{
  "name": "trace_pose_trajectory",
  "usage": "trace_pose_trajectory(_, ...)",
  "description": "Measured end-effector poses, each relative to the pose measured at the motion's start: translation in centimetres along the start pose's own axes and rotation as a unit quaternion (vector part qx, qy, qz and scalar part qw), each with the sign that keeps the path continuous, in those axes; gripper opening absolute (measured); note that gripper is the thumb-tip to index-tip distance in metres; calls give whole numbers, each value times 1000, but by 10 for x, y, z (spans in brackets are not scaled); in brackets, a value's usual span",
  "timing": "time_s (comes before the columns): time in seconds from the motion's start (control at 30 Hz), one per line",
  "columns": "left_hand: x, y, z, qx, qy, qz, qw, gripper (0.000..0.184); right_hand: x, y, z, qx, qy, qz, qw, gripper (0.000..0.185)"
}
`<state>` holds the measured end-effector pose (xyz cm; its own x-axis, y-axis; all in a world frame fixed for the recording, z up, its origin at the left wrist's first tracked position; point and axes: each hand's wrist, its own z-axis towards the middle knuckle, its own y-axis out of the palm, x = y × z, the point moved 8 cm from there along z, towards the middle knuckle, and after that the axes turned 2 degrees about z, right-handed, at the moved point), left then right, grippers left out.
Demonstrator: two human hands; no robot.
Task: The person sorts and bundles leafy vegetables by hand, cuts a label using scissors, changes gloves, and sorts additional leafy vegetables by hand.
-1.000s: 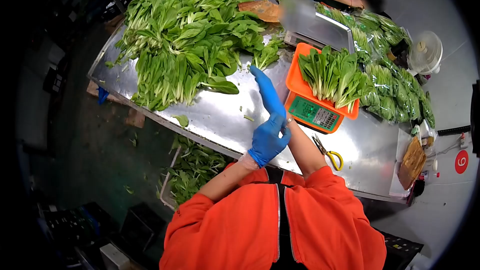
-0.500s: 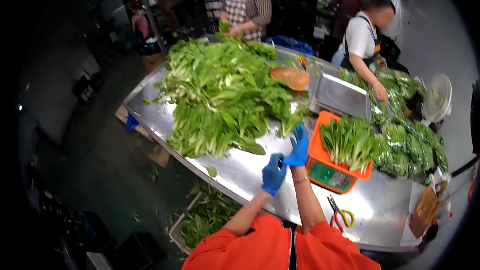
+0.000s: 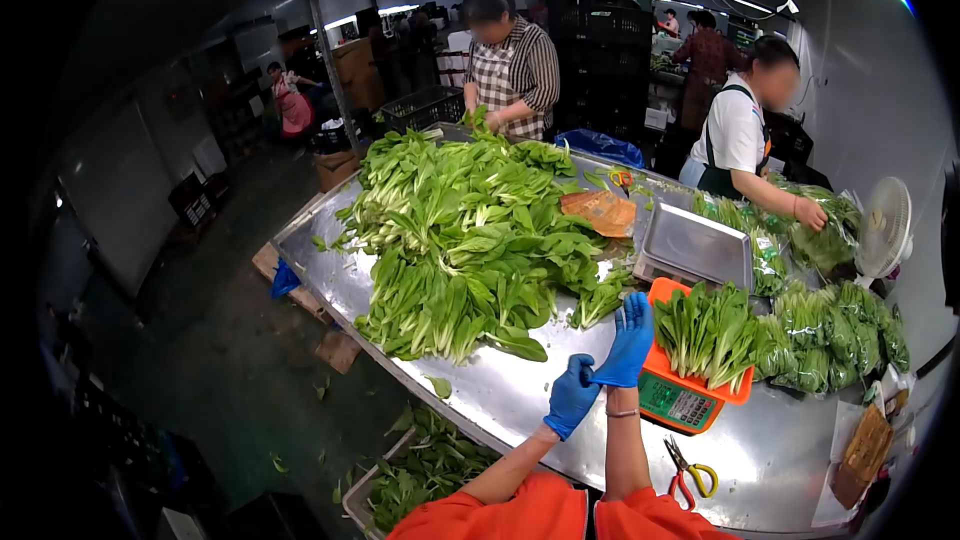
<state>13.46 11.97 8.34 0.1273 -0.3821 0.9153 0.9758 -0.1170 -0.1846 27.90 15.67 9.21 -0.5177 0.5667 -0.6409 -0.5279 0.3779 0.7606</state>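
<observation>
Both hands wear blue gloves above the metal table (image 3: 540, 405). My left hand (image 3: 573, 398) is closed, its fingertips pinching the glove's edge at the base of my right hand. My right hand (image 3: 628, 342) points upward with its fingers extended and holds nothing. Just right of it, an orange tray (image 3: 662, 292) holding leafy greens (image 3: 705, 332) rests on an orange scale (image 3: 676, 403) with a green panel. Red-and-yellow-handled scissors (image 3: 690, 472) lie below the scale. A large heap of loose greens (image 3: 465, 240) spreads to the left of my hands.
Behind the scale sits a metal weighing pan (image 3: 697, 243). Bagged greens (image 3: 815, 330) line the right side, near a white fan (image 3: 885, 228). Two people work across the table, one (image 3: 512, 75) behind the heap, another (image 3: 740, 135) reaching into bags. A crate of leaves (image 3: 425, 470) stands below the near edge.
The view has tilted up, showing more of the room. My right hand has gone from pointing forward to fingers raised, while my left hand stays at its glove edge. The far-right person's arm has reached farther out.
</observation>
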Motion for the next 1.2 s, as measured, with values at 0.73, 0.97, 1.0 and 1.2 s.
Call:
trace_pose_trajectory(0.73, 6, 10, -21, 39, 82, 119, 989, 17, 52, -38, 17, -62, -20, -351, 934, 30)
trace_pose_trajectory(0.97, -8, 25, -40, -117, 7, 95, 989, 19, 75, -26, -19, -208, -131, -583, 774, 24)
trace_pose_trajectory(1.0, -14, 21, -40, -71, 48, 110, 990, 21, 75, -26, -22, -212, -138, -584, 771, 24)
trace_pose_trajectory(1.2, -17, 22, -39, -143, 50, 174, 973, 17, 82, -1, -50, -241, -148, -605, 744, 22)
